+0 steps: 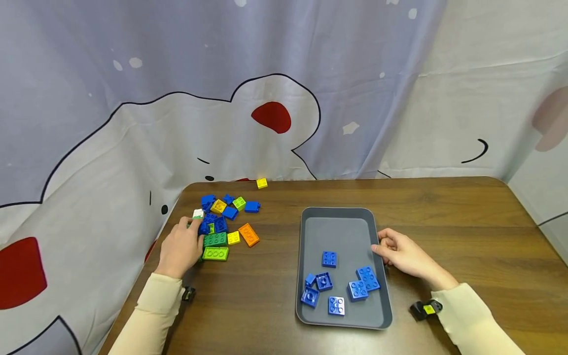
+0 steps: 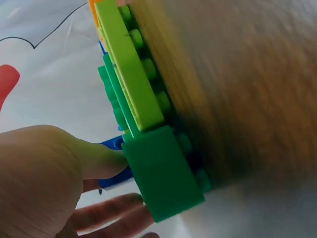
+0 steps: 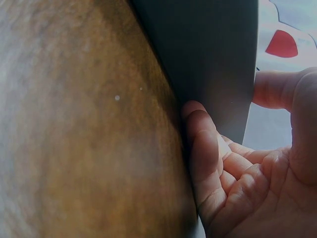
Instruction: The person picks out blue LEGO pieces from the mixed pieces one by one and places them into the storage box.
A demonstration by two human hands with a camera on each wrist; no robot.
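Observation:
My left hand [image 1: 179,249] reaches into a pile of toy building bricks at the table's left, its thumb and fingers pinching a blue brick [image 2: 115,182]. Beside the thumb in the left wrist view stands a dark green brick [image 2: 163,173], with a lime brick [image 2: 131,69] just beyond it. My right hand [image 1: 406,252] holds the right rim of a grey tray [image 1: 337,219], thumb on the edge and the other fingers curled against the outer wall. Several blue bricks lie in the tray's lower half, among them one studded brick [image 1: 329,259] set apart from the others.
Around the left hand lie an orange brick [image 1: 249,235], a green brick [image 1: 215,239], a white brick [image 1: 198,213] and several yellow and blue ones. A small yellow brick [image 1: 262,183] sits at the table's back edge. A patterned curtain [image 1: 346,98] hangs behind the wooden table [image 1: 466,222].

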